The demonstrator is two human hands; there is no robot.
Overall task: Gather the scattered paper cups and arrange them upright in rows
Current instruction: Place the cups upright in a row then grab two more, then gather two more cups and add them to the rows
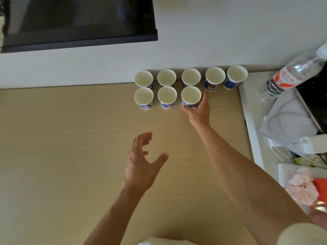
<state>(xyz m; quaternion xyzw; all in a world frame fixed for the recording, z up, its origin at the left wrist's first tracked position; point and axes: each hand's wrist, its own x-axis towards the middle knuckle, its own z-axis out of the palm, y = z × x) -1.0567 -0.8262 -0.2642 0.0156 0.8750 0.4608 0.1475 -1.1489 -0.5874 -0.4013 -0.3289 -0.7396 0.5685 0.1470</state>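
While my right hand [198, 112] has its fingers [203, 99] wrapped round the third front cup [191, 96], upright, my left hand [141, 163] hovers spread and empty, nearer me.

I counted eight paper cups, blue-printed, white inside, all upright on the table. Back row [191, 77] held five along the wall; front row [167, 97] held three, its rightmost cup [191, 96] gripped.

cups [167, 97]: blue, white inside | table [70, 138]: pale wood grain | bottle label [283, 79]: red-white
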